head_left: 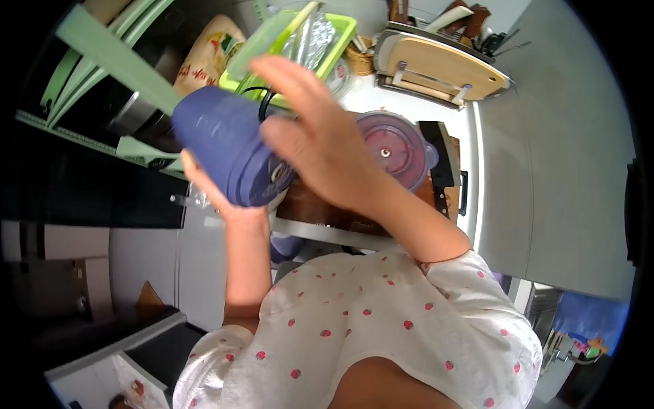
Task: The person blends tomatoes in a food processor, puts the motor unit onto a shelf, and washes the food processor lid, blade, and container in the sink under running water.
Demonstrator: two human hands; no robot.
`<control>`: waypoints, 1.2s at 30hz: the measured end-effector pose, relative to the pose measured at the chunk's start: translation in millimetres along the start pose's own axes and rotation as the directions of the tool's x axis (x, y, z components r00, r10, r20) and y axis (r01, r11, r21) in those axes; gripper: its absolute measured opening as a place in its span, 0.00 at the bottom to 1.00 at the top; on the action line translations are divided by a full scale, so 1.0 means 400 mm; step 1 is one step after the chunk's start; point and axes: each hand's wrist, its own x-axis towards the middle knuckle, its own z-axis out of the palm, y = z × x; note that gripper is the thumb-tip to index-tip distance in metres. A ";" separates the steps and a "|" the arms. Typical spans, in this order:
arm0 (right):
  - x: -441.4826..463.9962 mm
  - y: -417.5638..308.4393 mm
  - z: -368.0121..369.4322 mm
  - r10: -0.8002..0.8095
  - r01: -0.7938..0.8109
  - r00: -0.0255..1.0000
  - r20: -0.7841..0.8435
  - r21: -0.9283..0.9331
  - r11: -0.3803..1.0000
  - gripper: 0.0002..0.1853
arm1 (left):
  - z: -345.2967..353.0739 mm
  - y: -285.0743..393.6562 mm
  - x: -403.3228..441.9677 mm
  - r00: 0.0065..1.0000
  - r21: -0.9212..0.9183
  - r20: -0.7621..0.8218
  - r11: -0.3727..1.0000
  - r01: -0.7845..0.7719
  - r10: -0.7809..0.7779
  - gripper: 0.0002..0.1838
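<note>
My left hand (204, 180) supports a blue-purple cylindrical motor unit (221, 143) from below and from its left side. The unit is tilted, its end with a round socket turned toward the lower right, and a black cord (264, 105) loops at its upper edge. My right hand (320, 136) is by the unit's right side, fingers stretched out and apart, thumb close to its rim. Under and beyond my right forearm, a round chopper bowl with a clear purple lid (392, 150) sits on a brown cutting board (327, 208). A metal piece shows at the lid's centre.
A wide dark cleaver (439, 163) lies right of the bowl. Behind stand a green basket (344, 34) with foil-like packaging, a printed bag (211, 51), and a rack with a light cutting board (436, 65) and knives. A green shelf frame (122, 65) rises at the left.
</note>
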 end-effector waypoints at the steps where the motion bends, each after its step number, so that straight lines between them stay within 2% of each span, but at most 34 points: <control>1: 0.000 0.002 -0.004 0.142 -0.142 0.990 0.003 0.049 0.989 0.25 | 0.009 -0.004 -0.002 0.998 -0.017 -0.050 0.999 0.034 -0.035 0.29; 2: 0.002 0.014 -0.024 0.232 -0.239 0.971 0.065 0.157 0.958 0.26 | -0.005 -0.008 0.010 0.998 -0.056 -0.036 0.997 0.048 -0.050 0.29; 4: -0.006 0.037 -0.025 0.338 -0.312 0.941 0.031 0.471 0.825 0.27 | -0.001 -0.009 0.023 0.992 -0.148 -0.023 0.982 0.117 -0.122 0.29; 5: -0.005 0.038 -0.017 0.327 -0.307 0.944 0.043 0.480 0.822 0.27 | 0.003 -0.008 0.024 0.994 -0.150 -0.028 0.984 0.098 -0.103 0.29; 6: -0.005 0.039 -0.012 0.177 -0.159 0.983 -0.048 0.258 0.953 0.28 | 0.010 -0.009 0.024 0.992 -0.150 -0.010 0.982 0.119 -0.122 0.30; 7: -0.005 0.036 -0.010 0.005 -0.004 0.995 -0.103 0.007 1.000 0.29 | 0.017 -0.012 0.021 0.989 -0.149 0.010 0.978 0.145 -0.145 0.31; 8: -0.001 0.024 -0.005 -0.001 0.002 0.995 -0.100 0.010 1.000 0.29 | 0.030 -0.018 0.013 0.990 -0.152 0.010 0.979 0.138 -0.138 0.31; 10: 0.010 -0.017 0.017 -0.182 0.151 0.979 -0.092 -0.276 0.949 0.31 | 0.059 -0.027 -0.005 0.995 -0.061 -0.059 0.995 0.081 -0.084 0.33; 12: 0.023 -0.033 0.038 -0.195 0.166 0.979 -0.066 -0.304 0.938 0.31 | 0.075 -0.036 -0.018 0.996 -0.046 -0.016 0.995 0.093 -0.093 0.34; 14: 0.037 -0.034 0.046 -0.276 0.248 0.961 -0.011 -0.407 0.879 0.31 | 0.090 -0.055 -0.038 0.997 -0.030 0.078 0.999 -0.016 0.018 0.33; 15: 0.042 -0.035 0.037 -0.286 0.250 0.957 -0.049 -0.361 0.899 0.27 | 0.093 -0.057 -0.037 0.998 -0.020 0.066 1.000 -0.008 0.010 0.33; 16: 0.046 -0.033 0.030 -0.298 0.268 0.954 -0.037 -0.342 0.901 0.27 | 0.098 -0.056 -0.036 0.998 -0.027 0.055 0.999 -0.032 0.034 0.33; 19: 0.048 -0.020 0.017 -0.326 0.278 0.940 -0.098 -0.333 0.901 0.24 | 0.120 -0.038 -0.068 0.981 0.068 0.196 0.997 -0.021 0.007 0.32; 20: 0.048 -0.018 0.013 -0.360 0.310 0.926 -0.111 -0.318 0.896 0.23 | 0.110 -0.048 -0.061 0.970 -0.005 0.240 1.000 -0.020 0.021 0.32; 21: 0.041 -0.025 0.008 -0.316 0.263 0.941 -0.122 -0.324 0.909 0.23 | 0.109 -0.051 -0.062 0.967 -0.044 0.255 0.999 0.025 -0.013 0.32; 22: 0.035 -0.023 -0.005 -0.281 0.237 0.951 -0.128 -0.282 0.930 0.22 | 0.110 -0.055 -0.065 0.961 -0.083 0.271 0.994 0.072 -0.047 0.32; 24: 0.022 -0.006 -0.012 -0.234 0.229 0.946 -0.224 -0.052 0.972 0.28 | 0.114 -0.068 -0.072 0.949 -0.131 0.311 0.987 0.095 -0.050 0.33; 26: 0.015 -0.004 -0.041 -0.303 0.267 0.926 -0.227 -0.174 0.948 0.34 | 0.118 -0.073 -0.087 0.947 -0.146 0.317 0.983 0.110 -0.059 0.33; 28: -0.012 -0.008 -0.058 -0.196 0.159 0.944 -0.265 -0.155 0.975 0.35 | 0.126 -0.080 -0.109 0.933 -0.095 0.341 0.983 0.157 -0.116 0.33; 30: -0.038 -0.020 -0.078 -0.178 0.113 0.942 -0.285 -0.230 0.967 0.36 | 0.125 -0.107 -0.124 0.930 -0.075 0.355 0.989 0.128 -0.094 0.32; 32: -0.069 -0.038 -0.087 -0.025 0.017 0.936 -0.350 -0.027 0.999 0.35 | 0.122 -0.133 -0.145 0.933 -0.144 0.354 0.982 0.123 -0.065 0.34; 34: -0.091 -0.058 -0.088 -0.052 0.044 0.905 -0.422 -0.030 0.999 0.34 | 0.108 -0.136 -0.172 0.911 -0.132 0.401 0.979 0.157 -0.092 0.36; 36: -0.122 -0.081 -0.114 -0.110 0.051 0.940 -0.323 -0.185 0.981 0.35 | 0.102 -0.132 -0.202 0.871 -0.178 0.484 0.965 0.194 -0.086 0.36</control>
